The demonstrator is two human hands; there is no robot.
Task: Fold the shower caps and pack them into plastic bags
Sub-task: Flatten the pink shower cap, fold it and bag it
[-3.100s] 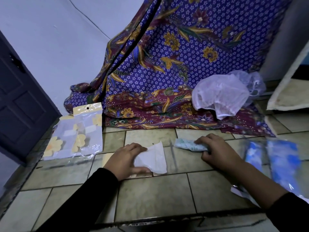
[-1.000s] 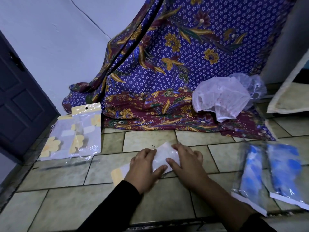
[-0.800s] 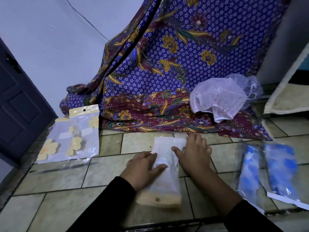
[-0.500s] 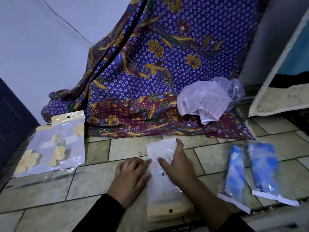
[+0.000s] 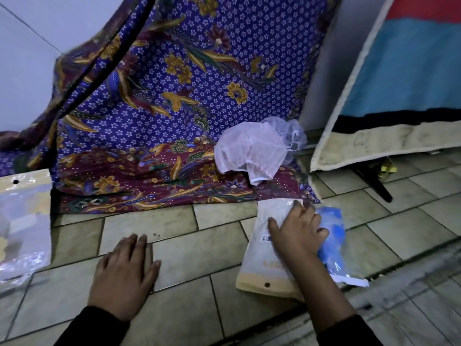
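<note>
Bag (image 5: 259, 258) under right hand (image 5: 296, 236) (flat)

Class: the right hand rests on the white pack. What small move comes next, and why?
Probably move the right hand from the white pack, already lying beside the blue pack, to the loose caps on the cloth, still unfolded.

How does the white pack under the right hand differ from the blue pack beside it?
The white pack holds pale contents; the blue pack holds blue ones. The white pack's header strip is yellow with a punched hole; the blue pack's is white. The right hand rests mostly on the white pack, reaching only the blue pack's edge. Both lie flat on the tiled floor, headers toward the person.
</note>
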